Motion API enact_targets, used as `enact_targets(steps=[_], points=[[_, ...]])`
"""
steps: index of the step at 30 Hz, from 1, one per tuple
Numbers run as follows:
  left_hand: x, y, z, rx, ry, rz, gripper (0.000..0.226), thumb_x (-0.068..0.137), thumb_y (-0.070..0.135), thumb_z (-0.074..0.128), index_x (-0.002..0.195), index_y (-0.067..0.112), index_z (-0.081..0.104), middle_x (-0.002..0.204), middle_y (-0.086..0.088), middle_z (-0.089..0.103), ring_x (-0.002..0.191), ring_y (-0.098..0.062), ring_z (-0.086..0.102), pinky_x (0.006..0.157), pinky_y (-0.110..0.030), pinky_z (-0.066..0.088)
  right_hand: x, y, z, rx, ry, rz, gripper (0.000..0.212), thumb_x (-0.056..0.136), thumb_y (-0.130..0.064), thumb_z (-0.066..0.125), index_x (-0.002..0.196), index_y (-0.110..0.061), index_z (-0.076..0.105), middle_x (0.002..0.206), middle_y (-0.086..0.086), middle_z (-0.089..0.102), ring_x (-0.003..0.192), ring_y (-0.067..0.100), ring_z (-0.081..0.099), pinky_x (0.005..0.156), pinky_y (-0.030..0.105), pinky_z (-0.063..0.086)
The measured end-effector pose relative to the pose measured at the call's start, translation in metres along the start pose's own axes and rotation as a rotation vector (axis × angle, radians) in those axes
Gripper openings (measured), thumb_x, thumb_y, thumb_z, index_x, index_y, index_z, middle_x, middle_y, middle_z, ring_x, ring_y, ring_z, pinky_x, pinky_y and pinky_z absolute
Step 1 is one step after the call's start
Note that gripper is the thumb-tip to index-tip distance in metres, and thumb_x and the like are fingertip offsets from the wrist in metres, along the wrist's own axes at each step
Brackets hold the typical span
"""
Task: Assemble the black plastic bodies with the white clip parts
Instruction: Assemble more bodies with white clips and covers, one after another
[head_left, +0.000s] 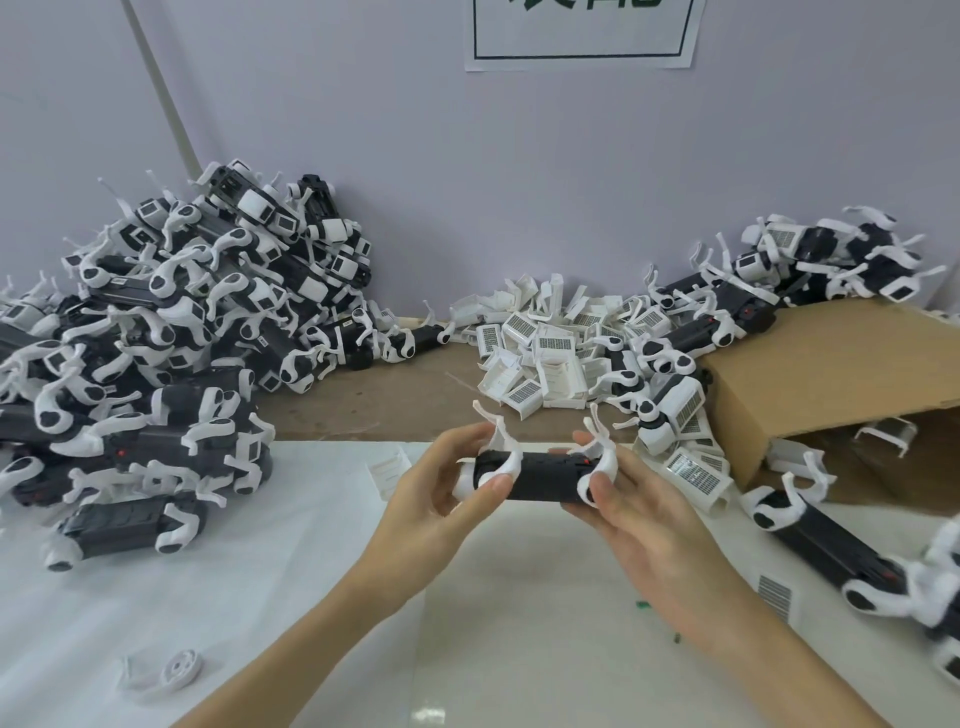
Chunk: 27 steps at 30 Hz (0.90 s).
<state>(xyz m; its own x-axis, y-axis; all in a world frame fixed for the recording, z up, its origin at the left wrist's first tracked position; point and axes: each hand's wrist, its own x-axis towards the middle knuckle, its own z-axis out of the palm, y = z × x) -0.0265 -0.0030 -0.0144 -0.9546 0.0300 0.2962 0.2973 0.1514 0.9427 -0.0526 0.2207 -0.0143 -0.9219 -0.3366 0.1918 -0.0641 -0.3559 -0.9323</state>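
1. Left hand (434, 491) and right hand (631, 506) each grip one end of the black body (545, 475), lifted over the desk (311, 571) at frame centre.
2. Its thin white clip prongs (493, 421) could snap or unseat if squeezed sideways.

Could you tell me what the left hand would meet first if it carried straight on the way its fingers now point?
The left hand grips the black body at its left end, fingers pointing up and right. Beyond it, the first thing in line looks like the pile of white clip parts, though depth is hard to judge.
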Motion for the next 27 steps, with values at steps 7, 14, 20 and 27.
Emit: enact_targets(steps=[7,14,20,27], points=[[-0.005,-0.012,0.008,0.478,0.09,0.299,0.086,0.086,0.077,0.067,0.154,0.045,0.025,0.147,0.009,0.041,0.135,-0.012,0.048,0.107,-0.019,0.041,-0.002,-0.007,0.012,-0.008,0.329,0.113,0.047,0.084,-0.055,0.069,0.112,-0.018,0.075,0.104,0.023,0.077,0.087,0.042,0.077,0.069,0.033,0.063],[0.002,-0.01,0.002,0.511,-0.007,0.555,0.056,0.089,0.024,0.088,0.139,0.019,0.062,0.142,0.011,0.062,0.132,-0.014,0.06,0.107,-0.034,0.05,-0.005,-0.004,0.005,-0.204,0.281,0.352,0.07,0.081,-0.08,0.058,0.101,-0.016,0.075,0.079,0.026,0.074,0.06,0.037,0.073,0.044,0.027,0.049],[-0.001,-0.003,-0.002,0.257,0.265,0.229,0.041,0.075,0.044,0.084,0.11,0.028,0.069,0.098,0.012,0.074,0.09,-0.014,0.069,0.08,-0.031,0.057,-0.007,-0.001,0.001,-0.633,0.202,0.019,0.046,0.083,-0.083,0.056,0.109,-0.046,0.065,0.069,-0.004,0.066,0.062,0.011,0.063,0.061,0.03,0.048],[-0.001,0.005,0.0,0.202,0.234,0.098,0.041,0.072,0.055,0.081,0.093,0.023,0.069,0.08,0.008,0.068,0.078,-0.017,0.059,0.069,-0.04,0.054,-0.004,0.009,0.005,-0.455,-0.005,-0.022,0.047,0.092,-0.027,0.068,0.138,-0.022,0.06,0.127,-0.01,0.073,0.122,0.007,0.066,0.089,0.019,0.056]])
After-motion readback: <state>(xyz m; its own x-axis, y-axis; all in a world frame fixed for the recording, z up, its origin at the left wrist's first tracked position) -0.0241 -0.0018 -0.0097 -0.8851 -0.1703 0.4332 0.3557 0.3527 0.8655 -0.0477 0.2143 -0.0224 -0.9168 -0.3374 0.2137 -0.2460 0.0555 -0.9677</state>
